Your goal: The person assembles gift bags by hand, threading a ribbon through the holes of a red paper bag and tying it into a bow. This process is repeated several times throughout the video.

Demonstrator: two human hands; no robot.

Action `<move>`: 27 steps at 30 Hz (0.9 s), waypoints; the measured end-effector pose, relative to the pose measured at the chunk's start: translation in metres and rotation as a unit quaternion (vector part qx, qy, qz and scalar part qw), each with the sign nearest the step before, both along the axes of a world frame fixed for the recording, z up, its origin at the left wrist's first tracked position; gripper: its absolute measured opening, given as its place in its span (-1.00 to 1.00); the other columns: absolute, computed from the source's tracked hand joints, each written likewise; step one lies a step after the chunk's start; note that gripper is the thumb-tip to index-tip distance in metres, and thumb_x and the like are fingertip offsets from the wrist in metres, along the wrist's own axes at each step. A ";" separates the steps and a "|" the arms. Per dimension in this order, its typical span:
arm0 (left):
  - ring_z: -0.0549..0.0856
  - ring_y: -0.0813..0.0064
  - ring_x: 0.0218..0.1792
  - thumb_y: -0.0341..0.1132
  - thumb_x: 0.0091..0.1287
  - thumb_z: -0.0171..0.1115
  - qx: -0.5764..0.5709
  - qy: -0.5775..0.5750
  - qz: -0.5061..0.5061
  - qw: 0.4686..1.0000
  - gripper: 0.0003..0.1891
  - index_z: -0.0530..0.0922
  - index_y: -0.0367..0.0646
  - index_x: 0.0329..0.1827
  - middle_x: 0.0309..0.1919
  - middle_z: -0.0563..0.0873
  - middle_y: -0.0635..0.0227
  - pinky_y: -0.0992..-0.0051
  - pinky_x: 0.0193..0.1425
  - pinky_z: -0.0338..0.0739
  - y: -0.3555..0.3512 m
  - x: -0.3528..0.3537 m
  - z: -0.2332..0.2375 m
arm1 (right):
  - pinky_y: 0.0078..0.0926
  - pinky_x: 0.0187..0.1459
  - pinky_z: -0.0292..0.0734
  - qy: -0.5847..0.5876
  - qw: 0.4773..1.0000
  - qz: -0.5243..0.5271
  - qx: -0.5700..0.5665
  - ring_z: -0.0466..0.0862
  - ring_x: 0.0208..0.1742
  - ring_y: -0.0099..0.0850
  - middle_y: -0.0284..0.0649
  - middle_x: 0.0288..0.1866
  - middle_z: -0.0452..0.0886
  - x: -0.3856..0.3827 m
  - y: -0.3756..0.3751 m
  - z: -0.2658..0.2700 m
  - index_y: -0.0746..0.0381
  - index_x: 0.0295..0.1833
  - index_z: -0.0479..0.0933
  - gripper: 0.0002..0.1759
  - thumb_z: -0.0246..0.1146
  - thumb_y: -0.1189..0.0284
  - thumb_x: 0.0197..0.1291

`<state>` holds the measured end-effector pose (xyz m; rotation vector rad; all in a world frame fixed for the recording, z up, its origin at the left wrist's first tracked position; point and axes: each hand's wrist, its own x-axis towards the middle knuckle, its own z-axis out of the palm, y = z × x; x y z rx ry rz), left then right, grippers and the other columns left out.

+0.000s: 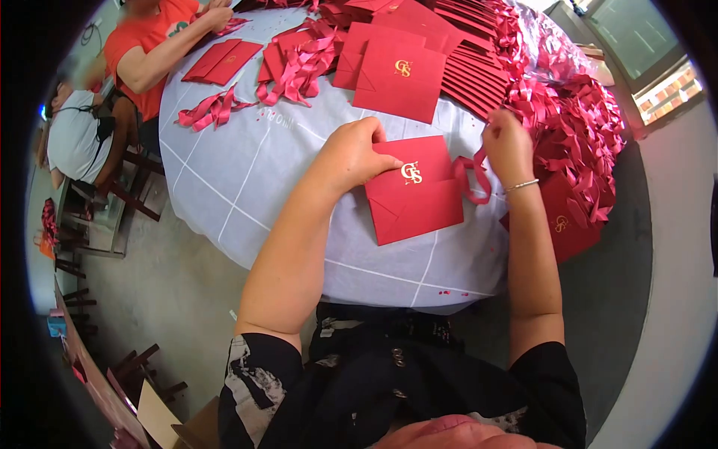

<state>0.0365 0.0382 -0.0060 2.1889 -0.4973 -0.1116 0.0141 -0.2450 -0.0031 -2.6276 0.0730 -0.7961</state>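
A flat red paper gift bag (pixel 419 209) with a gold monogram lies at the near middle of the table, in front of me. My left hand (pixel 355 156) grips its upper left edge, thumb on the front near the monogram, the other fingers partly hidden behind. A red ribbon (pixel 479 183) loops beside the bag's right edge. Its upper end runs up to my right hand (pixel 510 146), which is raised over the table with fingers pinched on it. Just beyond lies a stack of similar red bags (pixel 404 78).
The round table has a white cloth (pixel 232 176). Rows of red bags (pixel 471 78) and a large heap of ribbons (pixel 572 142) fill its right side. More ribbons (pixel 213 110) lie at left. A person in an orange shirt (pixel 146 49) works across; another person in white (pixel 82 138) sits behind.
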 end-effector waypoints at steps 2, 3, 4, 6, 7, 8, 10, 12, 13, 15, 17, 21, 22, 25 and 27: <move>0.72 0.14 -0.25 -0.25 -0.02 0.61 -0.019 0.028 -0.011 0.999 -0.58 0.52 -0.24 -0.29 -0.32 0.72 0.07 0.29 -0.16 0.59 0.001 0.001 -0.003 | -0.38 -0.26 0.59 -0.069 0.988 0.027 0.132 0.72 -0.33 -0.32 -0.10 -0.32 0.69 0.011 0.006 0.015 0.35 0.07 0.63 -0.71 0.31 0.52 0.24; 0.71 0.16 -0.26 -0.28 -0.03 0.60 -0.037 0.037 -0.022 0.998 -0.59 0.51 -0.24 -0.28 -0.33 0.72 0.08 0.30 -0.16 0.59 0.000 0.002 -0.004 | -0.50 -0.30 0.56 -0.107 0.967 0.072 0.221 0.66 -0.37 -0.47 -0.23 -0.33 0.66 0.016 0.007 0.019 0.34 0.08 0.63 -0.72 0.30 0.52 0.28; 0.71 0.18 -0.26 -0.31 -0.03 0.59 -0.054 0.046 -0.034 0.997 -0.60 0.51 -0.24 -0.27 -0.33 0.71 0.09 0.31 -0.15 0.59 0.000 0.002 -0.004 | -0.55 -0.32 0.54 -0.148 0.958 0.089 0.229 0.63 -0.35 -0.53 -0.33 -0.35 0.63 0.016 0.018 0.031 0.33 0.08 0.63 -0.75 0.26 0.57 0.31; 0.71 0.20 -0.27 -0.33 -0.04 0.59 -0.061 0.044 -0.032 0.997 -0.60 0.51 -0.24 -0.26 -0.33 0.71 0.10 0.31 -0.15 0.59 -0.002 0.000 -0.001 | -0.55 -0.32 0.52 -0.214 0.940 0.165 0.208 0.64 -0.29 -0.53 -0.29 -0.36 0.62 0.012 0.042 0.041 0.29 0.07 0.64 -0.74 0.23 0.63 0.30; 0.71 0.21 -0.27 -0.35 -0.05 0.59 -0.070 0.041 -0.035 0.996 -0.60 0.51 -0.24 -0.25 -0.33 0.71 0.10 0.32 -0.15 0.58 -0.003 -0.001 0.000 | -0.53 -0.29 0.54 -0.196 0.959 0.193 0.072 0.65 -0.24 -0.50 -0.23 -0.32 0.62 0.007 0.042 0.041 0.27 0.05 0.65 -0.73 0.23 0.68 0.27; 0.71 0.21 -0.27 -0.35 -0.05 0.59 -0.066 0.042 -0.031 0.996 -0.60 0.51 -0.24 -0.25 -0.33 0.71 0.10 0.32 -0.15 0.58 -0.004 -0.001 0.003 | -0.51 -0.26 0.56 -0.192 0.941 0.275 0.042 0.67 -0.27 -0.44 -0.18 -0.30 0.64 0.007 0.050 0.035 0.29 0.06 0.66 -0.70 0.24 0.71 0.23; 0.66 0.45 -0.25 -0.40 0.02 0.54 -0.064 0.008 -0.054 0.996 -0.65 0.52 -0.24 -0.23 -0.30 0.71 0.25 0.43 -0.12 0.57 -0.005 -0.003 0.006 | -0.48 -0.21 0.60 0.093 0.906 0.330 0.248 0.70 -0.29 -0.35 -0.14 -0.21 0.71 -0.021 0.084 0.019 0.34 0.00 0.69 -0.75 0.27 0.69 0.22; 0.65 0.44 -0.21 -0.39 0.00 0.55 -0.068 0.033 -0.054 0.996 -0.64 0.54 -0.23 -0.22 -0.29 0.71 0.27 0.43 -0.07 0.55 -0.006 -0.002 0.002 | -0.48 -0.20 0.61 0.093 0.910 0.336 0.225 0.71 -0.27 -0.34 -0.13 -0.18 0.71 -0.021 0.084 0.007 0.34 -0.02 0.70 -0.77 0.29 0.68 0.22; 0.66 0.43 -0.21 -0.41 0.01 0.54 -0.062 0.018 -0.050 0.997 -0.66 0.54 -0.24 -0.23 -0.30 0.71 0.27 0.43 -0.07 0.55 -0.007 -0.002 0.002 | -0.48 -0.18 0.62 0.091 0.915 0.341 0.196 0.71 -0.26 -0.33 -0.12 -0.15 0.71 -0.021 0.083 0.003 0.34 -0.05 0.71 -0.80 0.31 0.66 0.21; 0.66 0.43 -0.21 -0.42 0.01 0.53 -0.050 0.005 -0.045 0.998 -0.67 0.54 -0.24 -0.24 -0.30 0.71 0.27 0.44 -0.06 0.56 -0.009 -0.003 -0.001 | -0.48 -0.15 0.62 0.069 0.912 0.348 0.204 0.72 -0.23 -0.31 -0.12 -0.15 0.71 -0.019 0.081 0.001 0.34 -0.06 0.72 -0.81 0.32 0.65 0.21; 0.68 0.20 -0.28 -0.39 -0.03 0.51 -0.106 -0.037 -0.060 0.992 -0.65 0.52 -0.23 -0.24 -0.35 0.69 0.11 0.32 -0.16 0.57 -0.011 -0.002 -0.007 | -0.49 -0.24 0.61 -0.001 0.919 0.349 0.183 0.71 -0.31 -0.37 -0.14 -0.23 0.69 -0.018 0.081 0.000 0.37 -0.06 0.69 -0.83 0.30 0.64 0.26; 0.68 0.42 -0.26 -0.44 0.02 0.48 -0.094 -0.036 -0.069 0.993 -0.71 0.56 -0.24 -0.24 -0.33 0.71 0.25 0.41 -0.09 0.58 -0.015 -0.006 -0.007 | -0.53 -0.44 0.53 0.152 0.868 0.347 0.322 0.63 -0.49 -0.48 -0.15 -0.28 0.61 -0.026 0.083 0.001 0.40 -0.07 0.61 -0.89 0.25 0.61 0.35; 0.68 0.40 -0.26 -0.42 0.00 0.49 -0.095 -0.055 -0.076 0.991 -0.70 0.56 -0.24 -0.23 -0.34 0.70 0.23 0.41 -0.10 0.58 -0.014 -0.006 -0.009 | -0.52 -0.42 0.53 0.133 0.874 0.346 0.314 0.63 -0.48 -0.47 -0.15 -0.28 0.61 -0.027 0.084 0.002 0.41 -0.08 0.62 -0.89 0.25 0.62 0.34; 0.68 0.14 -0.28 -0.30 -0.01 0.52 -0.065 -0.120 -0.096 0.986 -0.67 0.58 -0.24 -0.26 -0.35 0.67 0.10 0.29 -0.16 0.55 -0.015 -0.003 -0.015 | -0.52 -0.35 0.55 0.102 0.895 0.342 0.266 0.64 -0.43 -0.44 -0.13 -0.26 0.64 -0.028 0.076 0.007 0.42 -0.12 0.63 -0.90 0.24 0.68 0.28; 0.67 0.06 -0.27 -0.22 -0.05 0.56 -0.061 -0.107 -0.100 0.987 -0.63 0.60 -0.25 -0.31 -0.36 0.67 0.05 0.23 -0.17 0.54 -0.015 -0.001 -0.014 | -0.52 -0.28 0.56 0.063 0.908 0.364 0.196 0.65 -0.37 -0.41 -0.11 -0.22 0.67 -0.025 0.069 0.009 0.42 -0.14 0.63 -0.88 0.23 0.71 0.24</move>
